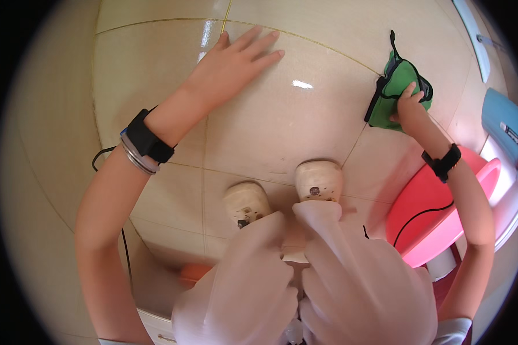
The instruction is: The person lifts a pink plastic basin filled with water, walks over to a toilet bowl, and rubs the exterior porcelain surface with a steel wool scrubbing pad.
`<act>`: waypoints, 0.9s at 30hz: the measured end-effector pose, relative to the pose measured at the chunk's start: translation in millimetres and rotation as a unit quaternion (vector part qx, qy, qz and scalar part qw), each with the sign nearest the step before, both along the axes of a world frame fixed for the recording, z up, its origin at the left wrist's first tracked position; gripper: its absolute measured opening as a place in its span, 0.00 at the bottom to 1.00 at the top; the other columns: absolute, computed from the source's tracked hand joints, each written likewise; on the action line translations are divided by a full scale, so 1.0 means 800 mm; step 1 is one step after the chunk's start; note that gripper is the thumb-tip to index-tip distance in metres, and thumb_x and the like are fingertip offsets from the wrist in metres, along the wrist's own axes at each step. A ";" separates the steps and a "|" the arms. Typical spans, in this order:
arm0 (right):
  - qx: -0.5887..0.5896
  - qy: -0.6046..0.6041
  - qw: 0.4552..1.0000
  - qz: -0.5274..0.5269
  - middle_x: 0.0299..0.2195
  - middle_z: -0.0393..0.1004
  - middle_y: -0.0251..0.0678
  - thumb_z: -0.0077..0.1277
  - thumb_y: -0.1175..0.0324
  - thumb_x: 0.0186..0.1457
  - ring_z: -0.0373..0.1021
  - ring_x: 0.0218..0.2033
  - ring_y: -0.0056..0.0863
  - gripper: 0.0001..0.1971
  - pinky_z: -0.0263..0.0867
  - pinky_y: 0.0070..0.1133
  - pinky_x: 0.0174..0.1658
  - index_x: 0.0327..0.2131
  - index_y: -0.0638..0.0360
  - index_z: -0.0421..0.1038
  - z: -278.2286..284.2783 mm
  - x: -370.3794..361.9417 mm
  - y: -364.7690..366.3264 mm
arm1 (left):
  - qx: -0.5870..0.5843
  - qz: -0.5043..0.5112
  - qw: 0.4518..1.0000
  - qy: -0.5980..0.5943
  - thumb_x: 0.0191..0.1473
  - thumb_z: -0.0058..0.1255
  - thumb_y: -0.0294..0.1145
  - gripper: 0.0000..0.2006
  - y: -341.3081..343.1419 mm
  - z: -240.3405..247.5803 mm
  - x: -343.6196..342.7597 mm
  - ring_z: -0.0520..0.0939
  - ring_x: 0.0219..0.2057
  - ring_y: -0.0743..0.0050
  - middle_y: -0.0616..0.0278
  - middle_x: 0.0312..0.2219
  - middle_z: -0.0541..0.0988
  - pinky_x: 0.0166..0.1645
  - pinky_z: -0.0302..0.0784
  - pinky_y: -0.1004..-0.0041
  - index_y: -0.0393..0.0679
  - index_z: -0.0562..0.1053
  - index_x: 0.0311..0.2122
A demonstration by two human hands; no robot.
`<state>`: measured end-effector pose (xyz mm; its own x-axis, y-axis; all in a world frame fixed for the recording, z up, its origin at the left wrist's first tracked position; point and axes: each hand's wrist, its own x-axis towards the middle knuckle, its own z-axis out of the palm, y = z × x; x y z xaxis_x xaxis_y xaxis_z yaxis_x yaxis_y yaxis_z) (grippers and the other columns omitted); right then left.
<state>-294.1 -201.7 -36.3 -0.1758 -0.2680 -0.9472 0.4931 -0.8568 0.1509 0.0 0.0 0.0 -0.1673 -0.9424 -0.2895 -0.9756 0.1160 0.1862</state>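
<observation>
At the right, my right hand (410, 108) is closed on a piece of green fabric (406, 72) with black edging and a thin black loop at its upper end. The fabric is bunched, and its exact kind I cannot make out. Off to the upper left, my left hand (233, 63) is stretched out palm down over the pale tiled floor (270, 123), its fingers spread and nothing in them. Whether that palm touches the tile is hard to tell. Each wrist carries a black band, and thin black cables run near both arms.
Below my right forearm stands a pink basin (408, 201). A blue container (503, 123) is at the far right, with a long pale-blue object (475, 46) above it. My two cream shoes (319, 175) are at the middle. Something orange (195, 272) lies low on the left.
</observation>
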 end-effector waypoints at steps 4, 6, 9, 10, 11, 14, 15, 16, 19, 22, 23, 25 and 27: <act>-0.081 -0.430 0.822 -0.364 0.48 0.46 0.80 0.60 0.54 0.40 0.70 0.34 0.53 0.55 0.70 0.23 0.32 0.54 0.82 0.31 -0.003 -0.023 0.004 | -0.002 0.029 0.999 -0.040 0.52 0.44 0.30 0.22 -0.004 0.000 -0.005 0.56 0.59 0.62 0.66 0.58 0.55 0.57 0.59 0.54 0.54 0.60 0.54; -0.080 -0.466 0.796 -0.379 0.45 0.50 0.81 0.61 0.54 0.37 0.72 0.31 0.52 0.56 0.71 0.23 0.30 0.54 0.82 0.33 0.001 -0.030 -0.001 | 0.003 0.030 0.998 -0.048 0.52 0.44 0.31 0.23 -0.005 0.003 -0.012 0.56 0.58 0.62 0.66 0.58 0.55 0.57 0.59 0.54 0.54 0.60 0.54; -0.093 -0.475 0.778 -0.402 0.44 0.51 0.81 0.62 0.54 0.36 0.72 0.30 0.52 0.56 0.71 0.24 0.30 0.54 0.82 0.32 0.008 -0.028 0.000 | 0.014 0.050 0.996 -0.075 0.53 0.42 0.32 0.23 0.002 0.016 -0.030 0.56 0.58 0.63 0.65 0.58 0.53 0.57 0.59 0.57 0.54 0.58 0.55; -0.097 -0.480 0.770 -0.409 0.44 0.51 0.81 0.63 0.55 0.35 0.72 0.31 0.52 0.57 0.71 0.25 0.31 0.54 0.81 0.33 0.013 -0.034 0.001 | 0.022 0.060 0.996 -0.063 0.53 0.42 0.32 0.23 0.009 0.029 -0.047 0.56 0.58 0.63 0.65 0.59 0.52 0.57 0.59 0.57 0.54 0.57 0.56; -0.093 -0.468 0.779 -0.407 0.44 0.51 0.81 0.63 0.55 0.35 0.72 0.31 0.52 0.57 0.71 0.25 0.31 0.54 0.81 0.33 0.020 -0.042 0.002 | 0.031 0.070 0.996 -0.051 0.53 0.42 0.32 0.24 0.017 0.041 -0.064 0.56 0.58 0.63 0.65 0.59 0.51 0.57 0.60 0.58 0.53 0.56 0.56; -0.106 -0.498 0.746 -0.429 0.45 0.50 0.81 0.64 0.54 0.33 0.70 0.33 0.55 0.58 0.71 0.26 0.33 0.55 0.79 0.32 0.022 -0.036 -0.004 | 0.059 0.081 0.995 -0.017 0.53 0.41 0.31 0.24 0.035 0.062 -0.091 0.56 0.58 0.63 0.63 0.59 0.51 0.57 0.59 0.59 0.52 0.56 0.56; -0.104 -0.496 0.748 -0.429 0.45 0.50 0.81 0.64 0.54 0.33 0.70 0.33 0.55 0.58 0.71 0.26 0.33 0.55 0.79 0.32 0.022 -0.032 -0.001 | 0.062 0.083 0.995 -0.015 0.53 0.41 0.31 0.24 0.043 0.069 -0.098 0.56 0.58 0.63 0.63 0.59 0.51 0.57 0.59 0.59 0.52 0.56 0.56; -0.107 -0.492 0.749 -0.431 0.46 0.49 0.81 0.64 0.54 0.33 0.70 0.34 0.55 0.59 0.71 0.27 0.35 0.55 0.79 0.32 0.023 -0.030 0.002 | 0.082 0.085 0.993 0.012 0.49 0.43 0.27 0.29 0.052 0.077 -0.104 0.56 0.59 0.61 0.61 0.59 0.50 0.57 0.59 0.57 0.51 0.54 0.57; -0.123 -0.443 0.748 -0.479 0.47 0.46 0.83 0.63 0.54 0.36 0.67 0.39 0.58 0.58 0.68 0.29 0.42 0.55 0.80 0.30 0.044 -0.024 0.003 | 0.112 0.091 0.989 0.031 0.48 0.44 0.26 0.29 0.074 0.105 -0.114 0.56 0.58 0.61 0.58 0.59 0.51 0.57 0.58 0.56 0.48 0.54 0.57; -0.043 -0.469 0.690 -0.549 0.47 0.50 0.77 0.58 0.60 0.41 0.64 0.44 0.58 0.46 0.66 0.32 0.45 0.54 0.78 0.42 0.077 -0.026 -0.013 | 0.131 0.108 0.985 0.041 0.52 0.43 0.31 0.24 0.090 0.143 -0.128 0.58 0.58 0.61 0.58 0.58 0.53 0.57 0.58 0.58 0.46 0.58 0.55; -0.046 -0.465 0.694 -0.548 0.47 0.50 0.77 0.58 0.60 0.41 0.64 0.44 0.58 0.46 0.66 0.32 0.45 0.54 0.78 0.42 0.091 -0.034 -0.025 | 0.139 0.122 0.981 0.058 0.52 0.44 0.31 0.23 0.095 0.157 -0.135 0.58 0.57 0.60 0.58 0.58 0.54 0.57 0.58 0.57 0.46 0.58 0.55; 0.058 -0.539 0.643 -0.541 0.46 0.60 0.62 0.55 0.63 0.43 0.64 0.45 0.51 0.33 0.62 0.33 0.47 0.51 0.71 0.55 0.123 -0.041 -0.043 | 0.138 0.135 0.978 0.075 0.52 0.43 0.31 0.23 0.101 0.188 -0.140 0.58 0.57 0.60 0.57 0.57 0.54 0.57 0.58 0.58 0.46 0.58 0.55; 0.054 -0.604 0.596 -0.527 0.42 0.65 0.53 0.52 0.67 0.44 0.64 0.43 0.47 0.23 0.62 0.33 0.47 0.45 0.63 0.64 0.163 -0.054 -0.037 | 0.136 0.147 0.975 0.093 0.53 0.43 0.31 0.23 0.112 0.222 -0.145 0.58 0.57 0.59 0.57 0.57 0.55 0.57 0.58 0.58 0.46 0.58 0.55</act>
<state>-337.1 -231.4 94.0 0.6342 -0.5378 -0.5556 -0.7395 -0.6317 -0.2326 -115.7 89.2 177.9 0.0262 -0.8501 -0.5259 -0.9058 -0.2427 0.3473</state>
